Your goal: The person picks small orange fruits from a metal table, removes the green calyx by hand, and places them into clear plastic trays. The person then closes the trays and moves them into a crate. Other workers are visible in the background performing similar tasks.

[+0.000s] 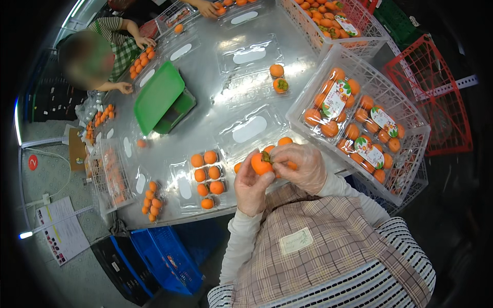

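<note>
An orange persimmon (261, 164) rests in my left hand (249, 188), held up near the table's front edge. The fingers of my right hand (304, 168), which looks covered by a thin clear glove, pinch its green calyx (266, 156). Behind and partly under my hands sit more persimmons (285, 141), mostly hidden. Just beyond them lies an open clear plastic clamshell (265, 115) with a white oval label (249, 129). Left of my hands, another open clamshell (184, 200) holds several persimmons (213, 173) in two columns.
Right of my hands stands a clear plastic crate (348, 57) with labelled persimmon packs (335, 100). A green bin (160, 98) is on the metal table (208, 92). Across it, a co-worker's hand (144, 41) is near persimmons. Blue crates (169, 258) stand below the table edge.
</note>
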A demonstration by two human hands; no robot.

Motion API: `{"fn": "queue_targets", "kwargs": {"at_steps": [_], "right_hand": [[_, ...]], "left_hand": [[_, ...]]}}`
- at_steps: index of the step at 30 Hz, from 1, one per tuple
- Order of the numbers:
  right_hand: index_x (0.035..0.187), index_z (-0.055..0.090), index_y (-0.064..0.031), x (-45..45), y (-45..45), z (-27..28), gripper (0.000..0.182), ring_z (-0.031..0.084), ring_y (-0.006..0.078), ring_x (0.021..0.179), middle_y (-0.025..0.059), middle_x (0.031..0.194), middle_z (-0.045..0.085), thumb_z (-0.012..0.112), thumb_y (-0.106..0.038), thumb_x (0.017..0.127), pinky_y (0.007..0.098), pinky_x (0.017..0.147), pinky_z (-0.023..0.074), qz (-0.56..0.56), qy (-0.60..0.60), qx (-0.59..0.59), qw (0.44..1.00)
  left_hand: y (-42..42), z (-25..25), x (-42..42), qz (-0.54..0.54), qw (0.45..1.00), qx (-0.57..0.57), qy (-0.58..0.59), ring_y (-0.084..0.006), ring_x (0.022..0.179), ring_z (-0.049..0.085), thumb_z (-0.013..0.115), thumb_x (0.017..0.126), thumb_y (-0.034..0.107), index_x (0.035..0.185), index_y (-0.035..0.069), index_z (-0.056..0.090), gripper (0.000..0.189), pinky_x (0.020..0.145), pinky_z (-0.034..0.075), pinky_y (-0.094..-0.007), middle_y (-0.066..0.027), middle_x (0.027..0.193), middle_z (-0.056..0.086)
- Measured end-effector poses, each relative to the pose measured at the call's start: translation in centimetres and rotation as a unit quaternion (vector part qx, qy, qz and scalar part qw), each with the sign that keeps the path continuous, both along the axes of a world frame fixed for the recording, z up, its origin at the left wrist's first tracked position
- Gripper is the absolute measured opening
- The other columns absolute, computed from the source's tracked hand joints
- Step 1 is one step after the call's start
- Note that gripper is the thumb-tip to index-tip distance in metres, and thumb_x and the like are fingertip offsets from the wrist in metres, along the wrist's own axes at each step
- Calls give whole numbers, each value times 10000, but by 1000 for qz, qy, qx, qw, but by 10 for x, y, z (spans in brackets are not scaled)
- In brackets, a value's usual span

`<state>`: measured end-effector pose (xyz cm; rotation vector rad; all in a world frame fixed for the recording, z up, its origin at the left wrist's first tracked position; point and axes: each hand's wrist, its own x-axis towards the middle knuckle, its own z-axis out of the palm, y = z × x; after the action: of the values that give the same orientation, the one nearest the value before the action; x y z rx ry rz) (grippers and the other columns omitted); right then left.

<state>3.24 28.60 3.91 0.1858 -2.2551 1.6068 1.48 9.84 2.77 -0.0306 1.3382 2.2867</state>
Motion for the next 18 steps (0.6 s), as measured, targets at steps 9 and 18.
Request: {"fn": "queue_targets", "kwargs": {"at_steps": [9, 18], "right_hand": [[942, 680, -3, 11, 6, -2, 106, 688, 149, 796, 69, 942, 742, 731, -62, 869, 289, 713, 557, 43, -136, -140, 980], [1095, 712, 12, 18, 10, 9, 250, 746, 139, 841, 90, 905, 762, 764, -143, 906, 278, 750, 604, 41, -245, -165, 954]], "left_hand": [[9, 3, 8, 38, 993, -74, 86, -273, 1309, 592, 792, 825, -102, 1468, -17, 510, 708, 1121, 502, -415, -163, 1401, 591], [12, -2, 13, 36, 944, -232, 231, -270, 1282, 589, 792, 776, -157, 1481, 4, 494, 782, 1104, 510, -411, -139, 1376, 576]]}}
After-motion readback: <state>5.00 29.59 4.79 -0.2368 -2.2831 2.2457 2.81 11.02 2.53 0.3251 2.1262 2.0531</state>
